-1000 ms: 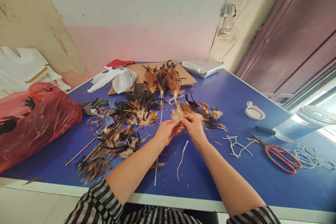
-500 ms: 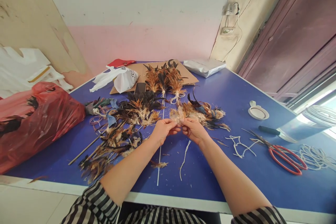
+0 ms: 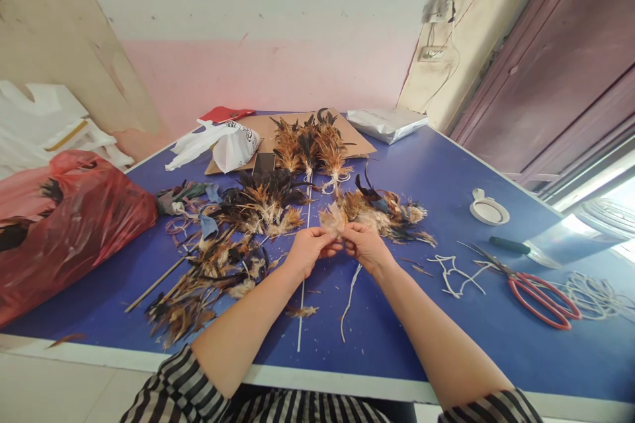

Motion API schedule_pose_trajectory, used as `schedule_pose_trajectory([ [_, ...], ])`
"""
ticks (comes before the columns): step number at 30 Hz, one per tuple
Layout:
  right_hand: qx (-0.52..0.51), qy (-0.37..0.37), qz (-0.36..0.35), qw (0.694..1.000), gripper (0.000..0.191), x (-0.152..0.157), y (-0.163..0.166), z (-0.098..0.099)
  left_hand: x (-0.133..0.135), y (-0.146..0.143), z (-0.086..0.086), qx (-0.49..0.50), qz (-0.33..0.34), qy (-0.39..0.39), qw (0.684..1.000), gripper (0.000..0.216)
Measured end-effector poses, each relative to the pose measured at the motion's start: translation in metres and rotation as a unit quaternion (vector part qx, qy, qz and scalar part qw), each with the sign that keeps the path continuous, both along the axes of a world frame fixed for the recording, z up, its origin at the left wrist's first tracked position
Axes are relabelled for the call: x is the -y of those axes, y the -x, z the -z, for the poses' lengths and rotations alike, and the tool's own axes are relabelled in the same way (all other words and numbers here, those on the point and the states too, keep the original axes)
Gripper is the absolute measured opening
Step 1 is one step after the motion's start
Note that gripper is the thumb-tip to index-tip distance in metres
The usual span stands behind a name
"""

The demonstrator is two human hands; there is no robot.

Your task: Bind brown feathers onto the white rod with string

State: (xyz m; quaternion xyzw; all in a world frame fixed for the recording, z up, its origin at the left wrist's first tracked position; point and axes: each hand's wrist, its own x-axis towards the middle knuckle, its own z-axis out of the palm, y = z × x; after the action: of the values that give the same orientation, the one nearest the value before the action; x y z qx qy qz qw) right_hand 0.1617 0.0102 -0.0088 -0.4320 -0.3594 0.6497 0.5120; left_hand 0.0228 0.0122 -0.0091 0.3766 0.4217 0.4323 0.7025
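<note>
Both my hands meet over the middle of the blue table [image 3: 391, 330]. My left hand [image 3: 313, 246] pinches the base of a small tuft of pale brown feathers [image 3: 333, 218]. Against it, my right hand [image 3: 363, 243] is closed on the same tuft, its fingertips nearly touching the left ones. Just beyond my right hand lies a pile of brown and dark feathers [image 3: 391, 213]. A white string [image 3: 350, 301] lies on the table below my hands. Past my left hand is a heap of black and brown feathers [image 3: 268, 201].
Tied feather bundles [image 3: 310, 145] rest on cardboard [image 3: 360, 139] at the back. A red plastic bag [image 3: 94, 218] bulges at left, near loose feathers and a stick [image 3: 156, 284]. Red-handled scissors [image 3: 543, 297], a tape roll [image 3: 489, 209], cord [image 3: 592, 297] and a clear jar [image 3: 570, 231] are at right.
My hands stay pinched on the feather tuft with hardly any movement. The camera view has shifted very slightly; the things on the table look the same.
</note>
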Motion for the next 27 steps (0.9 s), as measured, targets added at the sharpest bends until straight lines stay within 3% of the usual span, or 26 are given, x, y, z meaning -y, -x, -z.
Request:
schedule_pose_trajectory([
  [7, 0.030, -0.025, -0.006, 0.999, 0.023, 0.002, 0.004, 0.000, 0.000, 0.004, -0.001, 0.026, 0.031, 0.025, 0.999, 0.019],
  [19, -0.032, 0.014, -0.013, 0.999, 0.024, 0.001, -0.005, -0.005, -0.001, 0.014, -0.005, -0.016, 0.079, -0.013, 0.997, 0.026],
  [27, -0.123, 0.008, 0.067, 0.990, 0.024, -0.006, -0.021, -0.010, -0.003, 0.016, -0.001, -0.029, 0.069, -0.017, 0.997, 0.023],
])
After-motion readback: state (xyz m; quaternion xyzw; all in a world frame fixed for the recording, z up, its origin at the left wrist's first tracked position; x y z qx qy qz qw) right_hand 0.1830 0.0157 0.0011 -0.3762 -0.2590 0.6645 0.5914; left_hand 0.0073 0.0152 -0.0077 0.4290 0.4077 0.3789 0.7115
